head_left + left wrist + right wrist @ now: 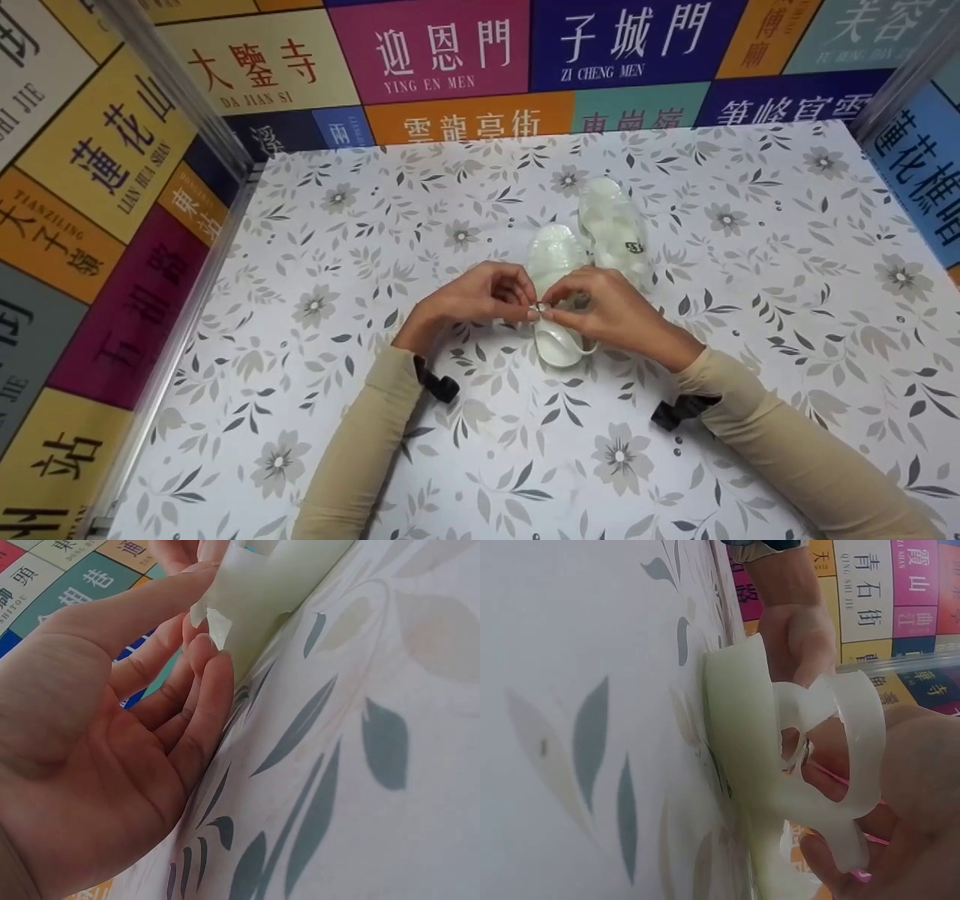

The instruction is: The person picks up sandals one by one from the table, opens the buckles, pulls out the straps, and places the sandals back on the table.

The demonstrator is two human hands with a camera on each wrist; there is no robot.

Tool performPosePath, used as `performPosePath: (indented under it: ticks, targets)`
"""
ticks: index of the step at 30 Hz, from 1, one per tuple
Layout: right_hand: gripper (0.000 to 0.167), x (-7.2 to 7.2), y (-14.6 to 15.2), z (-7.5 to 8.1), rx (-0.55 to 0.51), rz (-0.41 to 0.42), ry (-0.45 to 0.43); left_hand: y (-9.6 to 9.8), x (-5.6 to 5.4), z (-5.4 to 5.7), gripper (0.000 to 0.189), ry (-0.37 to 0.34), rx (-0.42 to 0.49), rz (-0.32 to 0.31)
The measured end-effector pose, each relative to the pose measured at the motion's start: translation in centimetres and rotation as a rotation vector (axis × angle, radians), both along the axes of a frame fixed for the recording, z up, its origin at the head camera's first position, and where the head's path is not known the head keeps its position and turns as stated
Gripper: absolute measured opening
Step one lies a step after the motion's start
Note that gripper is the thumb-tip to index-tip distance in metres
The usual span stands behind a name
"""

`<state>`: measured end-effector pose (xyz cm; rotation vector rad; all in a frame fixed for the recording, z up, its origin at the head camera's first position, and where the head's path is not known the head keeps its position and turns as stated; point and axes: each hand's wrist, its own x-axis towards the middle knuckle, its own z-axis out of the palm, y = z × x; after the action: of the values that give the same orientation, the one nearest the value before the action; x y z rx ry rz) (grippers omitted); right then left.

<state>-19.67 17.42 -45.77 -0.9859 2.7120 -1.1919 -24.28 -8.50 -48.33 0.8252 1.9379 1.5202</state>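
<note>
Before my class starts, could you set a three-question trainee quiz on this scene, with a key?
1. True or false: the left hand and right hand both touch the nearer sandal.
2. Multiple choice: the tabletop pattern shows (A) stripes, (B) checks, (C) flowers and leaves.
3. Short answer: which bears the dark mark, the nearer sandal or the farther sandal?
Key: 1. True. 2. C. 3. The farther sandal.
</note>
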Motion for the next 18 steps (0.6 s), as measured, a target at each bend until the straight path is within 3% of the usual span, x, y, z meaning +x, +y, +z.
performPosePath:
  ticks: [13,18]
  targets:
    - [0.012,-0.71,0.92,-0.62,-0.057,0.001,-0.216,0.82,0.11,-0.24,0.021,0.147,0.010,0.020]
    - [0.008,-0.66,0.81,-0.70,-0.049,0.022,-0.179,0.83,0.19,-0.30,0.018,0.120,0.002,0.038]
